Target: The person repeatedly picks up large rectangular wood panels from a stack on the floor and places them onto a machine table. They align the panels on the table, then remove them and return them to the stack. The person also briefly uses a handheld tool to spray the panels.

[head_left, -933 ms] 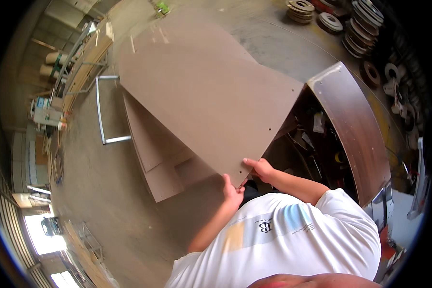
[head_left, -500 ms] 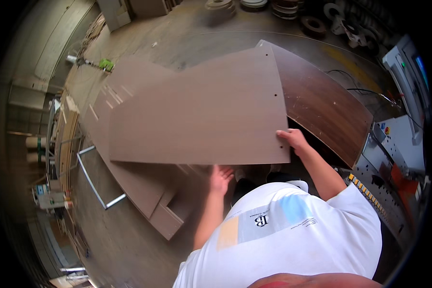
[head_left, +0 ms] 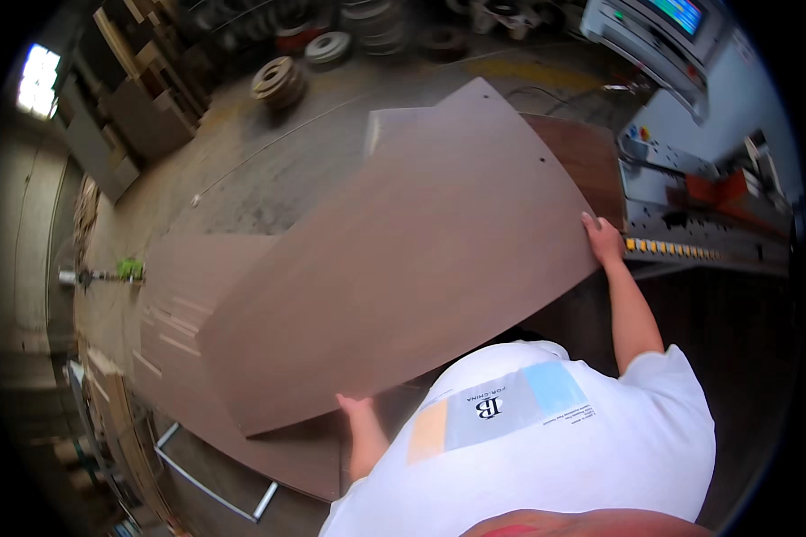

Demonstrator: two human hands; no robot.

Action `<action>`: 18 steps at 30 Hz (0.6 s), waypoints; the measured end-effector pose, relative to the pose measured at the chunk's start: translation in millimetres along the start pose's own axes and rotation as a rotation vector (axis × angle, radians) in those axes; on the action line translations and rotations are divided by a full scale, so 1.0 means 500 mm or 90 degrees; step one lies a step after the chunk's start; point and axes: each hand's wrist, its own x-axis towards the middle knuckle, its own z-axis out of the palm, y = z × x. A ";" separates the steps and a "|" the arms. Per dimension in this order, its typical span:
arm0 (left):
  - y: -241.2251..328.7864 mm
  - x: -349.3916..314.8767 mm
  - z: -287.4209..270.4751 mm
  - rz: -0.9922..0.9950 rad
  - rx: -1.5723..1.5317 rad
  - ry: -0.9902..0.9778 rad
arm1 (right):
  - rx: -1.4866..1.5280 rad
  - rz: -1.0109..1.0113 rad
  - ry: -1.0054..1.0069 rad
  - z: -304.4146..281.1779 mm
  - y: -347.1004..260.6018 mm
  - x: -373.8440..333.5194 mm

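Note:
A large flat brown panel (head_left: 403, 259) with small dark holes near its right end spans the middle of the view, tilted so that its right end points up and away. My right hand (head_left: 605, 238) grips its right edge, thumb on the top face and the other fingers out of sight beneath. Along the near edge, toward the left, my left hand (head_left: 358, 409) supports the same panel, most of its fingers hidden under it. Below the left end lie more brown boards (head_left: 192, 268), with narrow strips on them. A darker brown panel (head_left: 575, 152) shows partly behind the raised one.
At the right stands a grey-white machine with a control screen (head_left: 676, 13) and a row of yellow rollers (head_left: 672, 249). Rolls of edging (head_left: 278, 82) lie on the floor at the back. A metal frame (head_left: 208, 479) sits at lower left; boards (head_left: 148, 116) lean farther back.
The panel has swung round, its right end farther right and its left end nearer me. Both hands moved with it; my left hand now meets its near edge. The view has turned right.

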 end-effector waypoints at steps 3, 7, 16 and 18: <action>0.004 0.027 0.013 -0.006 0.077 0.002 | -0.039 0.027 0.021 -0.006 -0.012 -0.025; 0.031 0.038 0.014 0.007 0.180 -0.002 | -0.032 0.033 0.036 -0.006 -0.013 -0.051; 0.091 0.087 -0.018 0.075 0.426 -0.031 | -0.004 0.146 0.029 0.017 0.124 -0.164; 0.099 0.100 -0.021 0.115 0.509 -0.050 | 0.011 0.179 0.024 0.011 0.167 -0.206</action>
